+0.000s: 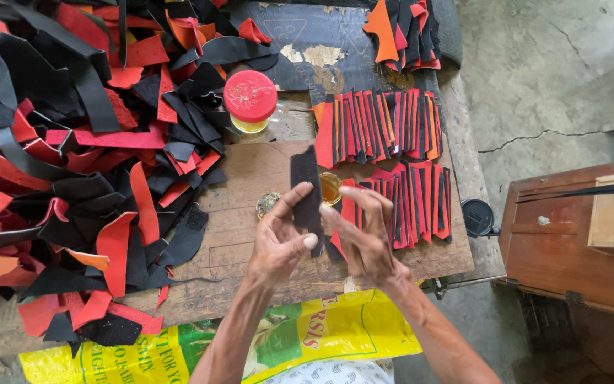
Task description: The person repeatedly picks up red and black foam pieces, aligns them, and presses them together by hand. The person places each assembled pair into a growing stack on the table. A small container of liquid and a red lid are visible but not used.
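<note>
Both hands, left hand [278, 242] and right hand [364, 238], pinch a narrow black leather strip [307, 190] at frame centre; rows of finished red-and-black strips [381, 128] lie upper right, a heap of uncut red and black scraps [72, 163] remains left.

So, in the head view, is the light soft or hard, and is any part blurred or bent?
In the head view the light is soft daylight with weak shadows under the left hand and right hand; the black strip they hold is sharp. The red jar lid shows no strong glare. Towards the edges the wide lens bends the board a little.
</note>
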